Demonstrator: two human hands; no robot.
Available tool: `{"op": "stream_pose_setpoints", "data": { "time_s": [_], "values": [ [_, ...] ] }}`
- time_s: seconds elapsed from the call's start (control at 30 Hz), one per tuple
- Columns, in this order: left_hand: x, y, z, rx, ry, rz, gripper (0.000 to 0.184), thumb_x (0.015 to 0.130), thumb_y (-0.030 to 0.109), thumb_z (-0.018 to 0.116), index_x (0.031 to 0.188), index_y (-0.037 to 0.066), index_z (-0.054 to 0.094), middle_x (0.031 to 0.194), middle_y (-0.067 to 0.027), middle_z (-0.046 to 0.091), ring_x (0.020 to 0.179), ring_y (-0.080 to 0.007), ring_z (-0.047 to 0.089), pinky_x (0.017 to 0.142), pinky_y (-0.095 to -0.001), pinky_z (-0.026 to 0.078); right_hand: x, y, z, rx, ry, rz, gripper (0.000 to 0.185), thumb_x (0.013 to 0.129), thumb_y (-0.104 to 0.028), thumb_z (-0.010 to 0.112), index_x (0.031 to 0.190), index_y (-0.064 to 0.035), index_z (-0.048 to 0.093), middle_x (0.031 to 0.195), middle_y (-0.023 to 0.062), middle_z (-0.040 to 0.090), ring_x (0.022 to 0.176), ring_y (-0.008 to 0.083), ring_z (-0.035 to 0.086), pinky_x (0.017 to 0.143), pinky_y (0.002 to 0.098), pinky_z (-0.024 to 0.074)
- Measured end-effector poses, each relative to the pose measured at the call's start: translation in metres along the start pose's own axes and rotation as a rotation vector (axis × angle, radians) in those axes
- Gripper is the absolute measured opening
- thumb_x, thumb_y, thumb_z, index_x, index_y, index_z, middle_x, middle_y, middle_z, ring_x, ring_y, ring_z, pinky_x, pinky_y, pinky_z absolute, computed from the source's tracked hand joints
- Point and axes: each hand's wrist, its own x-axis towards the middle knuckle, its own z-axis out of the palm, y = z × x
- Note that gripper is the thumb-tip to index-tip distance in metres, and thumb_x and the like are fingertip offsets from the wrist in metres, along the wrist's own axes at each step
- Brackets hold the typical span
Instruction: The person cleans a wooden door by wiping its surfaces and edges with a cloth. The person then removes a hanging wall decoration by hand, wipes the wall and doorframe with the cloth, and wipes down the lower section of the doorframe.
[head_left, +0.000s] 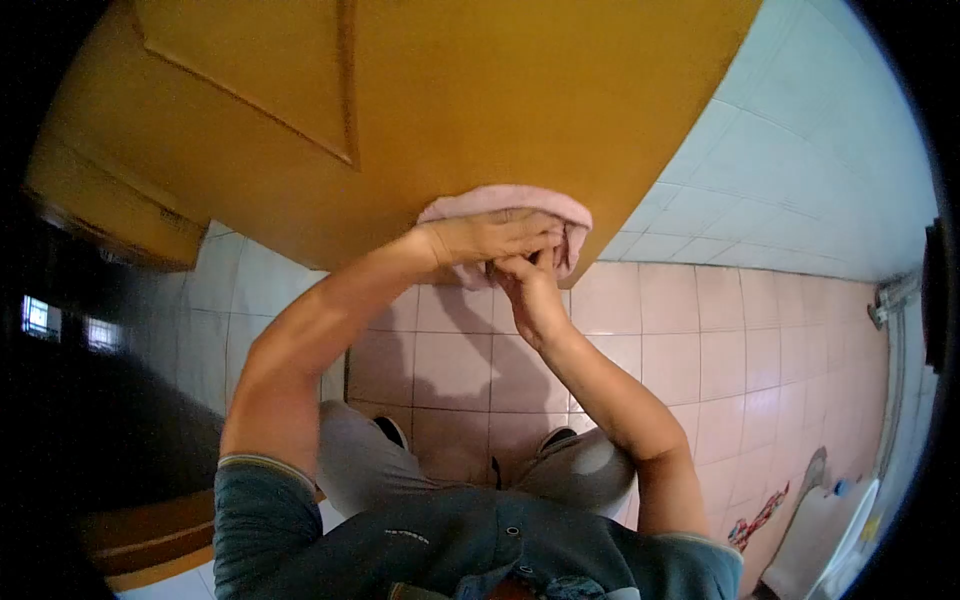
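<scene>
A pink cloth (505, 198) is bunched against the lower part of a yellow-brown wooden door (480, 100), near its bottom edge. Across the cloth lies my left hand (495, 236), its fingers close together and pressing the cloth to the wood. My right hand (532, 285) comes up from below and meets the left one, with bent fingers closed at the cloth's lower edge. Part of the cloth is hidden under both hands.
Pink floor tiles (670, 350) stretch below the door, with my bent knees and shoes over them. A pale tiled wall (800, 170) rises at the right. At lower right are a white object (825, 530) and a red patterned item (760, 518). The left side is dark.
</scene>
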Motion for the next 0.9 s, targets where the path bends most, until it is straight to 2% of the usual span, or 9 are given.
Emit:
{"op": "stream_pose_setpoints", "data": {
  "time_s": [0.1, 0.17, 0.3, 0.43, 0.5, 0.53, 0.57, 0.63, 0.9],
  "values": [
    [-0.019, 0.016, 0.013, -0.307, -0.040, -0.087, 0.041, 0.079, 0.012, 0.056, 0.119, 0.004, 0.055, 0.131, -0.0087, 0.050, 0.126, -0.0259, 0.046, 0.109, -0.0365, 0.036, 0.013, 0.007, -0.021, 0.283, -0.082, 0.276, 0.025, 0.094, -0.027, 0.049, 0.109, -0.0085, 0.055, 0.110, 0.0082, 0.058, 0.105, 0.0224, 0.055, 0.087, 0.0384, 0.0474],
    [-0.032, 0.024, 0.022, -0.085, 0.092, -0.059, 0.032, 0.078, 0.013, 0.057, 0.109, 0.004, 0.060, 0.120, -0.0080, 0.056, 0.120, -0.0249, 0.049, 0.104, -0.0359, 0.041, 0.015, 0.002, -0.013, 0.336, -0.027, 0.220, 0.021, 0.097, -0.030, 0.049, 0.100, -0.0111, 0.058, 0.094, 0.0042, 0.060, 0.085, 0.0178, 0.060, 0.077, 0.0317, 0.0490],
    [-0.032, 0.051, 0.000, -0.213, 0.270, -0.262, 0.021, 0.077, 0.008, 0.062, 0.097, 0.005, 0.065, 0.108, -0.0079, 0.062, 0.104, -0.0258, 0.058, 0.085, -0.0381, 0.052, 0.040, 0.028, -0.036, 0.336, -0.107, 0.275, 0.025, 0.100, -0.033, 0.047, 0.099, -0.0102, 0.058, 0.095, 0.0050, 0.061, 0.084, 0.0192, 0.060, 0.074, 0.0320, 0.0518],
    [-0.078, 0.101, 0.074, -0.463, 0.438, -0.718, 0.014, 0.081, 0.004, 0.056, 0.092, 0.003, 0.065, 0.091, -0.0067, 0.066, 0.082, -0.0242, 0.063, 0.076, -0.0334, 0.051, 0.041, 0.043, -0.024, 0.399, 0.076, 0.186, 0.034, 0.101, -0.036, 0.043, 0.111, -0.0058, 0.055, 0.112, 0.0120, 0.060, 0.098, 0.0270, 0.061, 0.085, 0.0440, 0.0526],
    [-0.083, 0.115, 0.121, -1.126, 0.151, -1.404, 0.012, 0.088, 0.007, 0.052, 0.091, 0.006, 0.064, 0.089, -0.0054, 0.065, 0.074, -0.0217, 0.061, 0.073, -0.0321, 0.050, 0.035, 0.035, -0.009, 0.391, 0.118, 0.233, 0.036, 0.101, -0.037, 0.042, 0.114, -0.0060, 0.054, 0.113, 0.0110, 0.060, 0.100, 0.0271, 0.060, 0.091, 0.0434, 0.0512],
    [-0.074, 0.115, 0.126, -1.613, 0.382, -1.671, 0.022, 0.096, 0.021, 0.043, 0.102, 0.008, 0.060, 0.095, -0.0046, 0.064, 0.080, -0.0195, 0.060, 0.077, -0.0337, 0.050, 0.035, 0.038, -0.010, 0.411, 0.099, 0.266, 0.038, 0.101, -0.039, 0.042, 0.117, -0.0059, 0.052, 0.115, 0.0099, 0.059, 0.102, 0.0270, 0.060, 0.092, 0.0436, 0.0498],
    [-0.071, 0.108, 0.130, -1.620, 0.398, -1.672, 0.022, 0.096, 0.021, 0.043, 0.102, 0.008, 0.060, 0.095, -0.0046, 0.064, 0.080, -0.0195, 0.060, 0.077, -0.0337, 0.050, 0.036, 0.040, -0.011, 0.398, 0.096, 0.271, 0.038, 0.101, -0.039, 0.042, 0.117, -0.0059, 0.052, 0.115, 0.0099, 0.059, 0.102, 0.0270, 0.060, 0.092, 0.0436, 0.0498],
    [-0.060, 0.084, 0.110, -2.119, 1.052, -1.729, 0.036, 0.098, 0.036, 0.036, 0.116, 0.010, 0.053, 0.101, -0.0065, 0.062, 0.089, -0.0197, 0.057, 0.083, -0.0371, 0.048, 0.031, 0.035, -0.007, 0.254, 0.069, 0.272, 0.040, 0.100, -0.042, 0.043, 0.118, -0.0074, 0.052, 0.116, 0.0087, 0.059, 0.102, 0.0253, 0.060, 0.090, 0.0426, 0.0496],
    [-0.076, 0.037, -0.035, -2.147, 1.654, -1.411, 0.044, 0.094, 0.048, 0.044, 0.117, 0.011, 0.053, 0.121, -0.0107, 0.057, 0.116, -0.0276, 0.051, 0.099, -0.0487, 0.040, 0.010, -0.012, 0.071, -0.195, 0.050, 0.178, 0.036, 0.097, -0.039, 0.052, 0.113, -0.0068, 0.055, 0.100, 0.0055, 0.064, 0.089, 0.0190, 0.064, 0.079, 0.0360, 0.0514]
  ]
}}
